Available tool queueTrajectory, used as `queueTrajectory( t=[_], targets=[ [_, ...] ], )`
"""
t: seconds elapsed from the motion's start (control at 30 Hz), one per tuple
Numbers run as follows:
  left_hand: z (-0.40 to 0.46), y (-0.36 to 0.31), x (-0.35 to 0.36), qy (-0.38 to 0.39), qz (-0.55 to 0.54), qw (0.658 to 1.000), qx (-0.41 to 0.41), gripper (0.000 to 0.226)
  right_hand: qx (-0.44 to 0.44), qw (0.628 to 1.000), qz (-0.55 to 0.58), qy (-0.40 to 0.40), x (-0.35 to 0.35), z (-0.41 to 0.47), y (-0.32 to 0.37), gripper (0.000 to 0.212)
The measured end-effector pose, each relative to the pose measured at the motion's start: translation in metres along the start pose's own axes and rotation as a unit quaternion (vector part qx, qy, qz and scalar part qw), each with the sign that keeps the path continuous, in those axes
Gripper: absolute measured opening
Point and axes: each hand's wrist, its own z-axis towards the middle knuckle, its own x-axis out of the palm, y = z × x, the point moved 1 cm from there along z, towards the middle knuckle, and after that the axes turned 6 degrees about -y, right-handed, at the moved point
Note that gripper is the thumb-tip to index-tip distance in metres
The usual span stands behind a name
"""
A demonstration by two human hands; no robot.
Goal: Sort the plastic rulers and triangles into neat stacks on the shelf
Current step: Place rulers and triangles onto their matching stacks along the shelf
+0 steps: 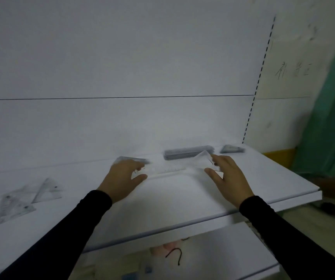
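Clear ruler [167,170]: flat on shelf [263,178], just in front of grey ruler stack [187,152]. Triangle stacks [232,148] flank that stack. Left hand [125,177], fingers spread, reaches its end; right hand [227,174] pinches a clear triangle [204,158]. Loose triangles [27,197] far left remain unsorted.

Dim room: white back panel [122,57] (one thin seam), slotted upright [260,77], green curtain [332,118] at right

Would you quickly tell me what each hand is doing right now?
Left hand: open, fingers over a clear ruler.
Right hand: pinching a clear triangle.
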Motion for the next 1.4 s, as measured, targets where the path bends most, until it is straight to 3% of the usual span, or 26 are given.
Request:
queueTrajectory(
  t=[0.5, 0.77, 0.9, 1.03, 1.2, 1.4],
  targets=[
    [0.169, -0.035, 0.124, 0.073, 0.014, 0.997, 0.01, 0.04, 0.045, 0.996, -0.075, 0.028, -0.016, 0.077, -0.135, 0.047],
    [0.197, -0.05, 0.158, 0.122, 0.035, 0.992, -0.017, 0.043, 0.061, 0.994, -0.061, 0.064, -0.012, 0.11, -0.189, 0.047],
    [0.188, -0.057, 0.155, 0.061, 0.018, 0.997, -0.043, 0.048, 0.05, 0.992, -0.048, 0.101, -0.011, 0.13, -0.218, 0.048],
    [0.161, -0.081, 0.148, 0.004, 0.029, 0.997, -0.07, 0.038, 0.039, 0.985, -0.045, 0.159, -0.007, 0.152, -0.25, 0.051],
    [0.118, -0.123, 0.157, 0.005, 0.057, 0.99, -0.125, 0.048, 0.012, 0.974, -0.012, 0.228, -0.001, 0.176, -0.279, 0.05],
    [0.087, -0.149, 0.183, 0.089, 0.102, 0.968, -0.21, 0.121, -0.005, 0.962, 0.009, 0.274, 0.007, 0.185, -0.293, 0.033]
  ],
)
